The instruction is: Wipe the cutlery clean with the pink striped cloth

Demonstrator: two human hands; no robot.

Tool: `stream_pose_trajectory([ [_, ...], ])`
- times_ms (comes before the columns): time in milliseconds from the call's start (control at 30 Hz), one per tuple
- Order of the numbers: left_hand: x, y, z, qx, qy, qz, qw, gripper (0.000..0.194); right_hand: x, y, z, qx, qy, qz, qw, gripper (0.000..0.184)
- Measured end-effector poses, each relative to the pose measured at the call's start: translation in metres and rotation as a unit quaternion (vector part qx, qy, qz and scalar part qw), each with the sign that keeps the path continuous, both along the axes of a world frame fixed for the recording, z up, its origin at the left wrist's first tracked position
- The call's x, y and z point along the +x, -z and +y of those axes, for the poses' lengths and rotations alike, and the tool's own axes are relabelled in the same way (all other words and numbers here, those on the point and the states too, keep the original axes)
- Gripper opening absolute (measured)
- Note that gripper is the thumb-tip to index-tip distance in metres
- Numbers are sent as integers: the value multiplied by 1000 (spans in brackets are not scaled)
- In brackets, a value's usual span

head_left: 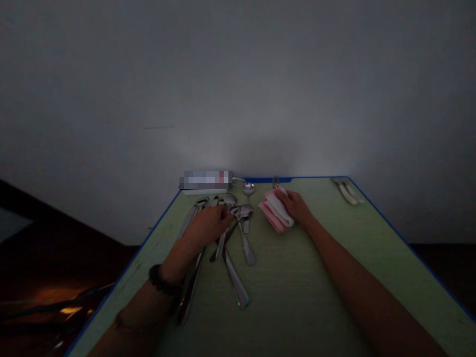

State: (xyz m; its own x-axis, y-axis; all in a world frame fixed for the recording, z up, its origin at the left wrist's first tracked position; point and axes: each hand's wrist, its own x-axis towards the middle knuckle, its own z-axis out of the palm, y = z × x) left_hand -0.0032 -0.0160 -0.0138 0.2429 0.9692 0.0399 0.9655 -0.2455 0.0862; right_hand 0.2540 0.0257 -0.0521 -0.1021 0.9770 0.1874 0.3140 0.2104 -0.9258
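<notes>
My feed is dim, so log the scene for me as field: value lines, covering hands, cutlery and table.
left hand: over the metal cutlery; grip unclear
right hand: holding a folded pink-and-white cloth
fork: tines show beyond the cloth; rest hidden
pale-handled cutlery: far right corner
table: green top, blue edge

Left hand (210, 224) over the cutlery (248, 252), right hand (296, 207) gripping folded pink-and-white cloth (275, 213), green table (297, 287) by the wall (238, 84)
</notes>
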Motion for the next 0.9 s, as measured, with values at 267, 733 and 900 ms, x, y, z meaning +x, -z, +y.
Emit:
stream_pose_trajectory([
  [267,0,8,4,44,2,-37,998,36,-1,0,-4,-1,-4,13,1000,46],
  [733,28,-62,39,-147,188,-166,957,36,0,-50,-11,-21,-186,-159,969,42],
  [900,32,-94,28,-194,212,-150,946,31,8,-99,-31,-9,-260,-271,927,35],
])
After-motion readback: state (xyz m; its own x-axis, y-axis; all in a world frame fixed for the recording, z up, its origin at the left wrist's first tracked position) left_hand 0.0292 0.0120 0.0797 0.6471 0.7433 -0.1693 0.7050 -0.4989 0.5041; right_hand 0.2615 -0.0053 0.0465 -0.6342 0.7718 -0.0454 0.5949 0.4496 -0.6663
